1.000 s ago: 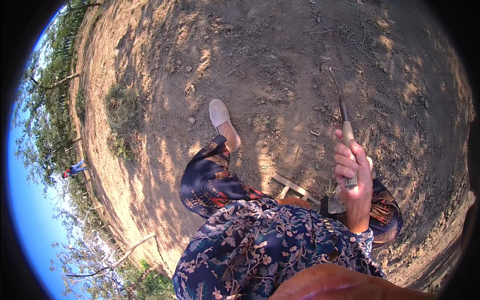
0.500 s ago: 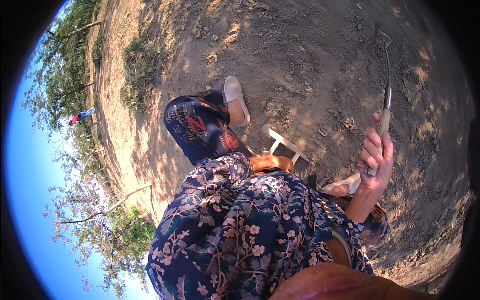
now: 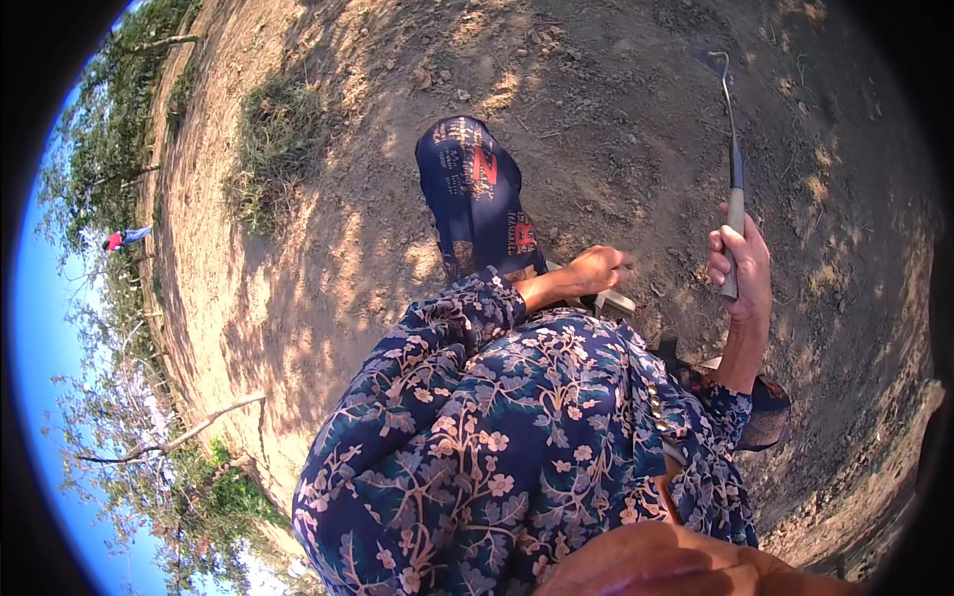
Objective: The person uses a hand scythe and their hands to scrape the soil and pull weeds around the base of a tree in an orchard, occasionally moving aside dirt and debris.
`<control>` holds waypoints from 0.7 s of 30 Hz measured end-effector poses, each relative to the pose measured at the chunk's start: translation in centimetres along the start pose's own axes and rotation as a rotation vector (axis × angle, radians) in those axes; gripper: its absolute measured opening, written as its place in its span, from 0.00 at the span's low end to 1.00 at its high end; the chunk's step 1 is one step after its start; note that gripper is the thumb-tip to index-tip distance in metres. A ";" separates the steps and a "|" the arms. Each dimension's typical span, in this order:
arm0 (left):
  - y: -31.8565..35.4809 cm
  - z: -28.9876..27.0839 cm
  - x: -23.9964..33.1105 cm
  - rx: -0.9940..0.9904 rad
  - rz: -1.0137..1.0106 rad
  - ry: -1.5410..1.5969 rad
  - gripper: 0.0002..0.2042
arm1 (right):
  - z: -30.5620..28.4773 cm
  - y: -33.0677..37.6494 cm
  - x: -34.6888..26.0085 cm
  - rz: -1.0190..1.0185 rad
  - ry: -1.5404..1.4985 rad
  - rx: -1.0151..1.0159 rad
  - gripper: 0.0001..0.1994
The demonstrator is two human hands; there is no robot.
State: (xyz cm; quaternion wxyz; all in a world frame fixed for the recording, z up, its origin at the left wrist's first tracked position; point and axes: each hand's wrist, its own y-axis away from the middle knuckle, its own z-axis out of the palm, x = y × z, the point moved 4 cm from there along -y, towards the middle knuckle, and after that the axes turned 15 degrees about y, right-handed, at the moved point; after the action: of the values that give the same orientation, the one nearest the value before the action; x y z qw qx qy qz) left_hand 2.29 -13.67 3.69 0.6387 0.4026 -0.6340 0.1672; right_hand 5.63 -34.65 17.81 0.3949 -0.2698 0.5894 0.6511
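My right hand (image 3: 743, 266) is wrapped round the pale handle of a hand hoe (image 3: 733, 154). Its thin metal neck bends at the far end toward a dark blade that blurs into the soil. My left hand (image 3: 599, 268) is at the middle, beside my bent left knee, with its fingers curled in. What it holds, if anything, is hidden. Just below that hand shows the end of a pale wooden frame (image 3: 616, 301), mostly covered by my hand and shirt.
Dry, crumbly soil (image 3: 616, 129) with small clods and dappled shade spreads around me. A grassy clump (image 3: 273, 149) grows at the left. Farther off are trees (image 3: 109, 149), a bare leaning branch (image 3: 189, 432) and a person (image 3: 129, 238) in red and blue.
My left hand has moved forward and right, over the wooden frame, which is now mostly hidden. My left knee has swung right, covering the shoe. The hoe has shifted slightly left.
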 end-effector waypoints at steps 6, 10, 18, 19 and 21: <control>2.8 -5.4 9.9 0.066 -0.027 0.990 0.21 | 9.2 2.6 -0.8 -0.043 0.282 -0.086 0.15; 4.4 -9.3 14.5 0.006 0.038 1.208 0.19 | 16.4 1.7 -1.9 -0.360 0.742 0.046 0.22; 10.0 -22.3 13.6 0.489 0.426 1.461 0.10 | 29.8 2.8 -7.1 -0.620 1.080 -0.343 0.26; 11.3 -23.6 13.2 0.549 0.389 1.417 0.09 | 30.3 2.7 -7.2 -0.633 1.062 -0.394 0.23; 13.5 -26.3 11.3 0.701 0.336 1.350 0.08 | 31.5 2.5 -7.3 -0.740 1.051 -0.461 0.19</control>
State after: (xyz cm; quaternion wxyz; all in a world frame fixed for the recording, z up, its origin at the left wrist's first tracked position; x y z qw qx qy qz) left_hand 11.81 10.47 21.81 0.6879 0.2906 -0.0702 0.6613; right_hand 11.06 -5.23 30.22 0.1855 -0.8112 0.4178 0.3647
